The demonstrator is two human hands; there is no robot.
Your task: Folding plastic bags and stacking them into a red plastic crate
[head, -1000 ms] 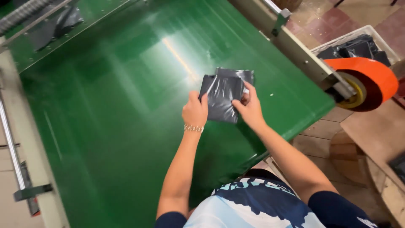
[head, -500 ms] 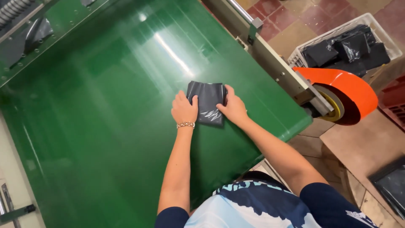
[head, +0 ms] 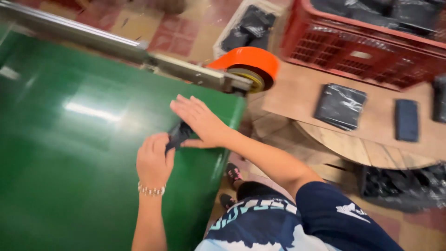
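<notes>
I see a glossy green belt filling the left of the view, with a metal rail along its far edge and red and tan floor tiles beyond. At the end of the rail sits an orange roller. To the right is a wooden table with a wrapped dark pack lying flat on it and a smaller dark blue pack just beside that. Behind the table stands a red crate with dark packs in it, and a pale bin farther back holds more of them.

On the belt, near its right edge, lies a small dark bag, mostly hidden by my two hands. My right hand lies flat over it, fingers stretched out and spread, palm pressing down on the bag. My left hand is curled, with fingers pinching the near corner of the bag; a beaded bracelet sits on that wrist. The two hands are nearly touching over the bag. I cannot tell how the bag is folded, since only a dark sliver shows between the hands. Below, I see my blue and white shirt and dark shoes on the floor.
</notes>
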